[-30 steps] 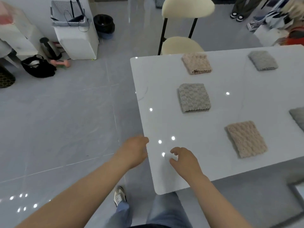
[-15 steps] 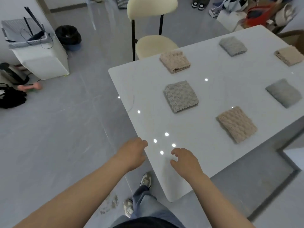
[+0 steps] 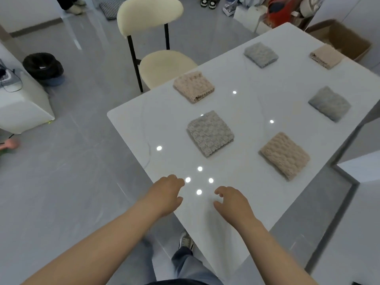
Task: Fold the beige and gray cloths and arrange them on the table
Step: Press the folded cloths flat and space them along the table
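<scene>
Surface (image 3: pixel 133 124) before you carries six folded pieces, all well apart. The near gray cloth (image 3: pixel 210 133) sits closest to you, the near beige cloth (image 3: pixel 285 155) by the right edge, the edge beige cloth (image 3: pixel 194 86) beside the chair (image 3: pixel 166 66). The far gray cloth (image 3: pixel 261 54), corner beige cloth (image 3: pixel 326 56) and right gray cloth (image 3: pixel 329 103) lie beyond them. Your left hand (image 3: pixel 167 192) is at the near edge, your right hand (image 3: pixel 232 200) over the surface just beside it; both have loosely curled fingers and hold nothing.
</scene>
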